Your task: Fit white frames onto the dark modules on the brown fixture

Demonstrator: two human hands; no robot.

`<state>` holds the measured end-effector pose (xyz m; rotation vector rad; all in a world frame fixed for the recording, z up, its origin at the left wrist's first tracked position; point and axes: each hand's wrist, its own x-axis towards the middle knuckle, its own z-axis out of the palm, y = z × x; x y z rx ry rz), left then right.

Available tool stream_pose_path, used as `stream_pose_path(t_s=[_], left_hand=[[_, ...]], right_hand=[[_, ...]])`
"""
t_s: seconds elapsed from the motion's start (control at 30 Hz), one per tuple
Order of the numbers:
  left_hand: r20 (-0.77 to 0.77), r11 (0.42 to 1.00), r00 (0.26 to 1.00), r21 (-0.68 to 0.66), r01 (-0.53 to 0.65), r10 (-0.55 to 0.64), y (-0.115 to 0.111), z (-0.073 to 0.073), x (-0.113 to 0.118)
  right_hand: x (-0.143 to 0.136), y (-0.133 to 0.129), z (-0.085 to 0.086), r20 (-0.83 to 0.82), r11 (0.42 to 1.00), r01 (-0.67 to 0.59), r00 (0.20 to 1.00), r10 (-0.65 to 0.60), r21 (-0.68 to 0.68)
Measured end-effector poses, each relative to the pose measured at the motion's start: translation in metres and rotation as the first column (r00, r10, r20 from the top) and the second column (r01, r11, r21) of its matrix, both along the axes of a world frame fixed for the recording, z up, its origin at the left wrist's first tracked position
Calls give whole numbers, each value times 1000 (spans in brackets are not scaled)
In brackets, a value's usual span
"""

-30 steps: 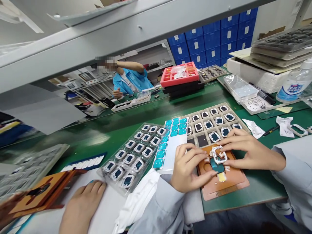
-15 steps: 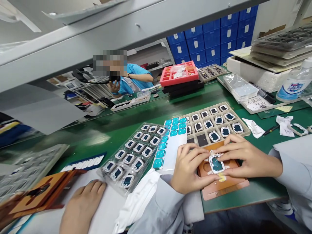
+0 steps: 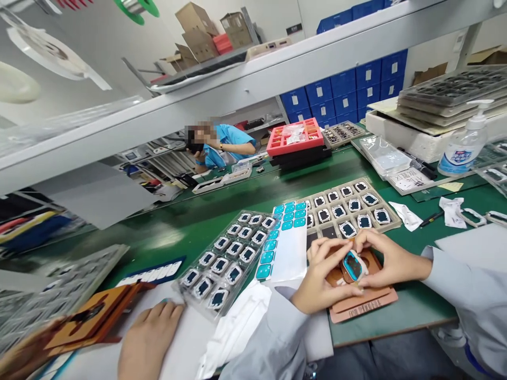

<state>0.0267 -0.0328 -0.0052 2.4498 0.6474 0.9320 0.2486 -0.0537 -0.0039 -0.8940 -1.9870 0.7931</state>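
Both my hands meet over a brown fixture plate point(image 3: 366, 304) at the table's front edge. Together they hold a small white-framed part point(image 3: 352, 265) with a teal-blue face, tilted up off the plate. My left hand point(image 3: 321, 277) grips its left and lower side, and my right hand point(image 3: 390, 258) pinches its right side. Just behind my hands lies a beige tray point(image 3: 390, 224) of several similar parts. To its left is a white sheet of teal stickers point(image 3: 287, 248), and further left a clear blister tray point(image 3: 227, 253) of parts.
A co-worker's hand point(image 3: 148, 338) rests on white paper at the lower left beside another brown fixture point(image 3: 93, 316). A person in blue sits across the green table. A red tray point(image 3: 295, 134), stacked trays point(image 3: 447, 97), a pump bottle point(image 3: 461, 145) and a pen point(image 3: 431, 218) stand at the right.
The part was pressed flat on the brown fixture; now both hands have lifted and tilted it up off the plate. The view has tipped upward, showing more of the shelf.
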Motion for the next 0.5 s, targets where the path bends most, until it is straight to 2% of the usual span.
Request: stream_pose_path(t_s=[0.07,0.13,0.3,0.37,0.5], left_hand=[[17,999,999,8,-43,43,-1,-1,0],[40,994,995,53,-91,89,0,-3,-1],[27,966,994,234,-111,108,3,-3,-3],[8,941,994,320,-108,111,3,1,-3],[-7,878,992,467,-106,123,4,6,-8]], right_hand=[[0,2,-3,-142,985,-94,987,74,-143],[1,4,-3,-250,944,-206,958,140,-258],[4,11,-3,-458,836,-381,870,180,-395],[3,12,-4,-518,810,-401,843,144,-428],[-4,15,-1,-515,819,-338,855,62,-463]])
